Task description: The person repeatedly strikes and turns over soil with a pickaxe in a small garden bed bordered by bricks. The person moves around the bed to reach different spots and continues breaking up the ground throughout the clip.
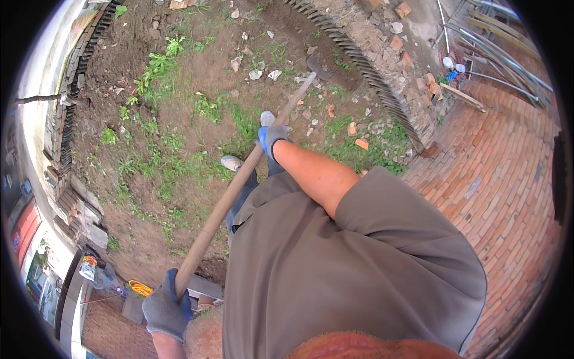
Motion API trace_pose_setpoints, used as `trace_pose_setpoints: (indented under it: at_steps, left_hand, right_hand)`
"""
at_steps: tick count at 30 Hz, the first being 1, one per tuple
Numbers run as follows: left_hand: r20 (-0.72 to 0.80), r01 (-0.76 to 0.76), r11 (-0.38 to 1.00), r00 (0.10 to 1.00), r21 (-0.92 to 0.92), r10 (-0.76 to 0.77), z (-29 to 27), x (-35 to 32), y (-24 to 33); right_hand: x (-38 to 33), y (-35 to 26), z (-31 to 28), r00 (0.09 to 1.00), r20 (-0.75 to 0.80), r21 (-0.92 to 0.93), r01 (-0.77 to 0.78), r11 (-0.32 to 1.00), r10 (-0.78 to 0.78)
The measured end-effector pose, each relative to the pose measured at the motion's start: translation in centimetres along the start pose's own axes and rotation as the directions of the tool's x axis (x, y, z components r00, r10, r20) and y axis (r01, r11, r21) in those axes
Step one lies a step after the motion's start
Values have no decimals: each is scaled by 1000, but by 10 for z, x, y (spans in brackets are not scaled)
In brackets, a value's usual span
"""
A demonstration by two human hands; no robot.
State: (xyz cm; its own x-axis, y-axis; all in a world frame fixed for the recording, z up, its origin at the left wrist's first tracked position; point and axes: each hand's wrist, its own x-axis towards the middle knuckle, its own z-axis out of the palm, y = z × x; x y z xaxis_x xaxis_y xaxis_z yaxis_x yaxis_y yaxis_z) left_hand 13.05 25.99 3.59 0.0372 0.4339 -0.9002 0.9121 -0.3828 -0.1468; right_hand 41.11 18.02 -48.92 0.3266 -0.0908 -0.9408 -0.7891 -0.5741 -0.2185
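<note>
A long-handled hoe (224, 203) slants across my front, from the lower left to the upper middle. Around the butt end of its wooden handle, my left hand (167, 308) is closed in a grey and blue glove. Farther up the shaft, my right hand (273, 136), gloved the same way, grips it in front of my legs. At the far end, the dark metal head (317, 67) sits crosswise at the soil, its edge hard to make out. Below the shaft are my light shoes (231, 162), standing on a weedy dirt bed (173, 119).
A row of slanted edging bricks (365, 66) curves along the bed's right. Beyond it lie rubble (406, 60), pipes and poles (502, 54), and brick paving (478, 173). Stones and brick pieces (362, 143) dot the soil. A coiled yellow hose or cord (140, 288) lies near my left hand.
</note>
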Motion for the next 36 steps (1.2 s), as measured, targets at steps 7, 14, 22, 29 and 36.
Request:
trace_pose_setpoints:
  at_steps: [7,14,22,29,36]
  left_hand:
    - [-100,-15,996,995,90,24,23,73,-81]
    - [-230,-98,989,966,115,122,9,185,-175]
    - [-271,-162,986,948,34,165,82,242,-249]
    - [-173,-8,1000,985,30,13,192,225,-247]
    - [-118,-5,1000,993,-5,5,256,268,-279]
  right_hand:
    - [1,14,62,999,-48,-193,-24,981,15]
    - [0,11,147,986,-69,-27,-156,987,154]
    - [10,51,155,963,228,-168,-103,980,140]
    - [14,87,86,966,210,-368,-62,928,148]
    - [33,68,5,978,201,-407,29,913,59]
